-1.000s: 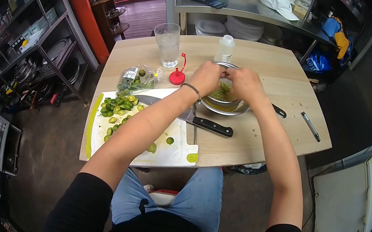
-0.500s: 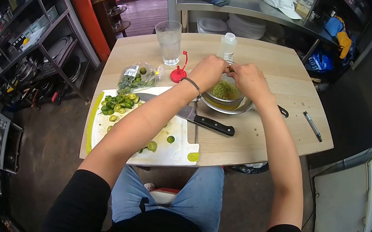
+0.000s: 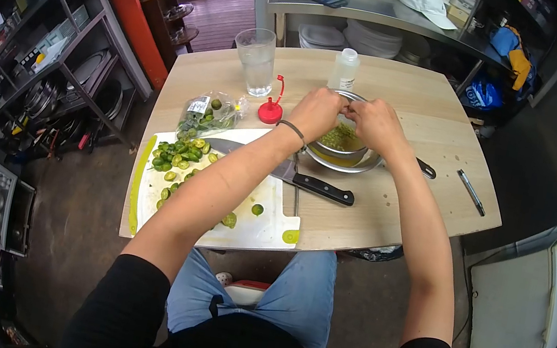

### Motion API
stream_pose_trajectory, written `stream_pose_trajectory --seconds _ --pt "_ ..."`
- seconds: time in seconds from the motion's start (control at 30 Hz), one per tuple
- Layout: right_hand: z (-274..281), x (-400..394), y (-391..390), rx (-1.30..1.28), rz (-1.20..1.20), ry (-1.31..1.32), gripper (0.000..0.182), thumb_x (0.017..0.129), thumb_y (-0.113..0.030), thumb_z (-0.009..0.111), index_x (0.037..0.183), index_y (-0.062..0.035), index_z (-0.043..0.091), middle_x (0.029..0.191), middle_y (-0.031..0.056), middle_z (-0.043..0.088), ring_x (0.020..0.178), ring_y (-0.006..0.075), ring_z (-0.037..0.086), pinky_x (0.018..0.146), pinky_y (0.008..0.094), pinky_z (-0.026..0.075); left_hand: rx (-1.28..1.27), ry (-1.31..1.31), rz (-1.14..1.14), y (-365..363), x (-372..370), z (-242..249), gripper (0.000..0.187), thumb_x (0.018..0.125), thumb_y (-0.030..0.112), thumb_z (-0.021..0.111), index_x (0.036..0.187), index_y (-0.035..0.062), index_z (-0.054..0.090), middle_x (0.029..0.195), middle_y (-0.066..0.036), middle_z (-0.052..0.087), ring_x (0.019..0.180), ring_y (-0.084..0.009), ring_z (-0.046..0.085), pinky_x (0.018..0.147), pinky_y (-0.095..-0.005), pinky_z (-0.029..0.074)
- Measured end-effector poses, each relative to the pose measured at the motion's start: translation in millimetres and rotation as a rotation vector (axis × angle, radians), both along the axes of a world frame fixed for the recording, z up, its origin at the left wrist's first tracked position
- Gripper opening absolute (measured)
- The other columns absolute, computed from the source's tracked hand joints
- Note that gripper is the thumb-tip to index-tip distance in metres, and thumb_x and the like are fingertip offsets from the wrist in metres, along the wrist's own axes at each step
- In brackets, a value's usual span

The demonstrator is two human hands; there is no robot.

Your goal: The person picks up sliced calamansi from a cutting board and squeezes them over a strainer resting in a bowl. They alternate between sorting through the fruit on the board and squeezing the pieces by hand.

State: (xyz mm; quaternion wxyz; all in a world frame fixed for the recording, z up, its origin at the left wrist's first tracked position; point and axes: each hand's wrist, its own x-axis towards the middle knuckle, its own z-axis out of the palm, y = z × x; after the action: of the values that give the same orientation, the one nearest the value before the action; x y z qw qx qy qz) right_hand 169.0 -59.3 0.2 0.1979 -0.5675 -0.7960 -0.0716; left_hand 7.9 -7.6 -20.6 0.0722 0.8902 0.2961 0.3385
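My left hand (image 3: 315, 112) and my right hand (image 3: 379, 126) meet over a strainer, fingers closed and pressed together; whatever they pinch is hidden behind the knuckles. Pale green pulp and seeds (image 3: 338, 137) lie in the strainer, which rests in a metal bowl (image 3: 342, 167) with yellowish liquid. A black handle (image 3: 427, 169) sticks out at the right. Left of the bowl, cut small green limes (image 3: 177, 154) are heaped on a white cutting board (image 3: 261, 234). Across the board's far right part lies a knife (image 3: 322, 189), its black handle toward the right.
A clear bottle without its cap (image 3: 344, 71) stands behind the bowl. Left of it are a red squeeze cap (image 3: 270, 111), a glass of water (image 3: 256, 63) and a plastic bag of limes (image 3: 209, 117). A pen (image 3: 471, 192) lies near the table's right edge.
Both hands have lowered slightly toward the strainer and stay together. The whole view has shifted slightly; the board, knife and limes lie as before.
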Motion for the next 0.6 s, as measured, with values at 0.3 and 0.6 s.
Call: stream_pose_trajectory --seconds 0.3,0.6 --pt "7.9 -0.1 -4.4 0.096 -0.005 0.197 0.015 0.086 -0.019 0.062 0.092 -0.0088 0.07 0.078 0.0183 0.067 0.076 0.0381 0.064 0.068 0.0467 0.051 0.026 -0.214 -0.017 0.4 -0.2 4.6 0.016 0.08 0.003 0.059 0.091 0.0041 0.071 0.085 -0.021 0.066 0.08 -0.0377 0.064 0.073 -0.0441 0.051" --pt "20.3 -52.6 -19.7 -0.087 0.104 0.142 0.021 0.09 -0.024 0.058 0.104 -0.0089 0.065 0.091 0.0181 0.067 0.087 0.0371 0.063 0.075 0.0471 0.05 -0.037 -0.247 -0.03 -37.6 -78.3 23.0 0.015 0.085 0.013 0.063 0.095 0.0048 0.071 0.09 -0.016 0.065 0.082 -0.0341 0.063 0.076 -0.04 0.051"
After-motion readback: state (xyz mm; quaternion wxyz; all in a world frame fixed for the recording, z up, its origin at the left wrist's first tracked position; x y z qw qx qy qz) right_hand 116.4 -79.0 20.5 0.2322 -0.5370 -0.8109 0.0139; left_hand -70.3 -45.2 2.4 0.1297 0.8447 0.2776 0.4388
